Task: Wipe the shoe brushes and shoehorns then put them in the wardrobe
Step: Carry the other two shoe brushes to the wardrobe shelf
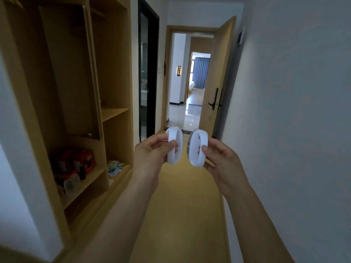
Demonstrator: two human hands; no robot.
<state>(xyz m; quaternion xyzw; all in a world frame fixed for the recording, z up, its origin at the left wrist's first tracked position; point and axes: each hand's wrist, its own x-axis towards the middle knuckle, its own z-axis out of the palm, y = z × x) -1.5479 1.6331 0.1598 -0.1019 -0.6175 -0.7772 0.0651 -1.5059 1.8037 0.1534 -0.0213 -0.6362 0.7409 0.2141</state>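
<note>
I hold two white oval shoe brushes side by side in front of me, above the wooden floor. My left hand (152, 152) pinches the left shoe brush (175, 136), with fingers through its strap handle. My right hand (218, 158) grips the right shoe brush (195, 149), whose grey bristles show along its left edge. The two brushes are a little apart. The open wooden wardrobe (114, 76) stands to my left. No shoehorn is in view.
The wardrobe's lower shelf holds red packets (83, 160), bottles and a striped bundle (114, 167). A white wall (294, 111) runs along the right. Ahead, an open wooden door (216, 82) leads to a tiled corridor; a dark glass door (146, 73) is beside the wardrobe.
</note>
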